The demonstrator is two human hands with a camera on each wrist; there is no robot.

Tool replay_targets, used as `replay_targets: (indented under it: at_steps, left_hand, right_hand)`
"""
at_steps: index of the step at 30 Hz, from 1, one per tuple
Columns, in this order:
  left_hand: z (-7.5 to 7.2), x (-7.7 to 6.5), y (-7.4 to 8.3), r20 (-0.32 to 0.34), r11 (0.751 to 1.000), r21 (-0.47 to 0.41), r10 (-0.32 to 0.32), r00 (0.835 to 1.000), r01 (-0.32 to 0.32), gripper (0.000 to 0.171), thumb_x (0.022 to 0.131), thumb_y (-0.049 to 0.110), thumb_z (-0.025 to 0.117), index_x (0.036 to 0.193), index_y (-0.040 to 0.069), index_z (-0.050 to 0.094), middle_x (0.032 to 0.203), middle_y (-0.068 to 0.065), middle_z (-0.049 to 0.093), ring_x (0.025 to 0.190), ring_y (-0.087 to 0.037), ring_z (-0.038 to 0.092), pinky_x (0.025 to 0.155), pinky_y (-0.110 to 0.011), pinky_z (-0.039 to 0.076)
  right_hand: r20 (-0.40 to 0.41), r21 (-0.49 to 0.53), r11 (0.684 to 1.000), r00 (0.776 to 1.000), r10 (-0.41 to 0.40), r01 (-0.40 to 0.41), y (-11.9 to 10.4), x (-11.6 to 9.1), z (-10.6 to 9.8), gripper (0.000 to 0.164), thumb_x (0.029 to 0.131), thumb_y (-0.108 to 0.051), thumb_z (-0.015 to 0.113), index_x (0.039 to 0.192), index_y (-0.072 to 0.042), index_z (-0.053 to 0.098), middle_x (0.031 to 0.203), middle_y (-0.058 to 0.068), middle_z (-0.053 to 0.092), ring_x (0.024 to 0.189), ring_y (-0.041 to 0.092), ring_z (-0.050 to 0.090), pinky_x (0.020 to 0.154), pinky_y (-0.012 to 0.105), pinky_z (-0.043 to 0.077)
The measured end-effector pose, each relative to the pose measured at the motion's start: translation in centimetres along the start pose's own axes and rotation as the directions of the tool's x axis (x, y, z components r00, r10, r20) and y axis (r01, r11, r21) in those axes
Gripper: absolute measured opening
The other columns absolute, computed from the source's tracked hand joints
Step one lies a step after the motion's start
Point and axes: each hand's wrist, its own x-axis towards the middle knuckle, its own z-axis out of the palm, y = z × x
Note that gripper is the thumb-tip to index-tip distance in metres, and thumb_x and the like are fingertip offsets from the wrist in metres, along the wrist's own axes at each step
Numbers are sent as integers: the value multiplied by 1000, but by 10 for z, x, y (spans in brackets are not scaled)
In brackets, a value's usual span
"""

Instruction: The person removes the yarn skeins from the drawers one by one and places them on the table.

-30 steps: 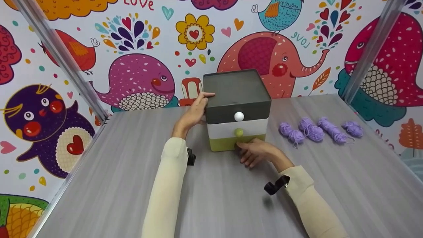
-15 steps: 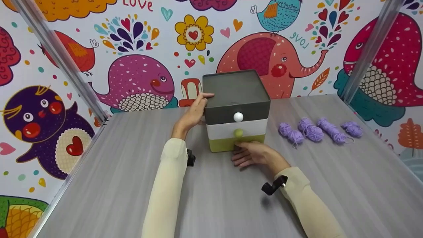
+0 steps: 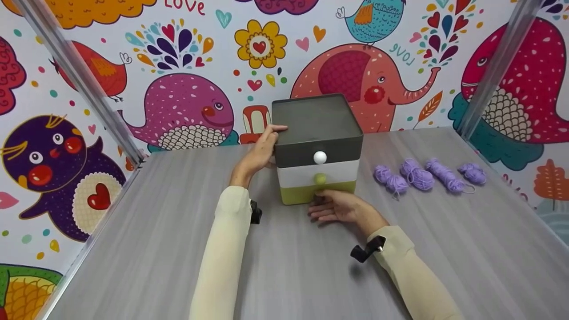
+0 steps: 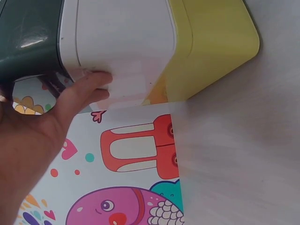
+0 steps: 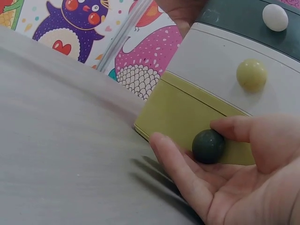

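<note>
A stack of three small drawers, dark green over white over yellow-green, stands on the table. My left hand steadies its left side, one finger laid over the top edge; in the left wrist view two fingertips press the white tier. At the lowest, yellow-green drawer my right hand has thumb and fingers around its round dark green knob, palm turned up. The white knob and the yellow-green knob above are untouched. All drawers sit flush.
Several bundles of purple yarn lie in a row right of the drawers. A patterned wall with cartoon animals rises behind the grey wood-grain table. Metal posts stand at both back corners.
My right hand has shifted slightly left at the lowest drawer's knob, with its lower fingers turning further under. The left hand and the drawers hold their place.
</note>
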Motion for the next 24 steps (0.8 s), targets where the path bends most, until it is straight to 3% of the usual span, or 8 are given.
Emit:
replay_targets:
  at_steps: [9, 18, 24]
  left_hand:
    - [0, 1, -2, -15, 1000, 22, -2, 1000, 2, 39, 108, 39, 28, 145, 34, 40, 153, -18, 34, 129, -44, 50, 96, -68, 49]
    - [1, 2, -1, -16, 1000, 20, -19, 1000, 19, 40, 108, 40, 29, 146, 33, 39, 159, -16, 28, 136, -46, 44, 99, -71, 45]
    - [0, 2, -1, -11, 1000, 21, -13, 1000, 13, 40, 108, 39, 28, 146, 33, 39, 156, -17, 32, 130, -42, 51, 98, -68, 47]
  right_hand:
    - [7, -11, 1000, 1000, -10, 11, 1, -1, 1, 42, 105, -29, 45, 127, 7, 51, 98, 9, 75, 90, 19, 74, 78, 28, 59]
    - [-34, -50, 999, 999, -16, 15, 1, -1, 3, 45, 104, -31, 47, 128, 7, 53, 101, 10, 75, 93, 20, 74, 78, 30, 60]
    - [-71, -56, 998, 997, -39, 35, 3, -2, 5, 48, 103, -31, 47, 129, 9, 53, 98, 10, 75, 91, 20, 74, 78, 31, 60]
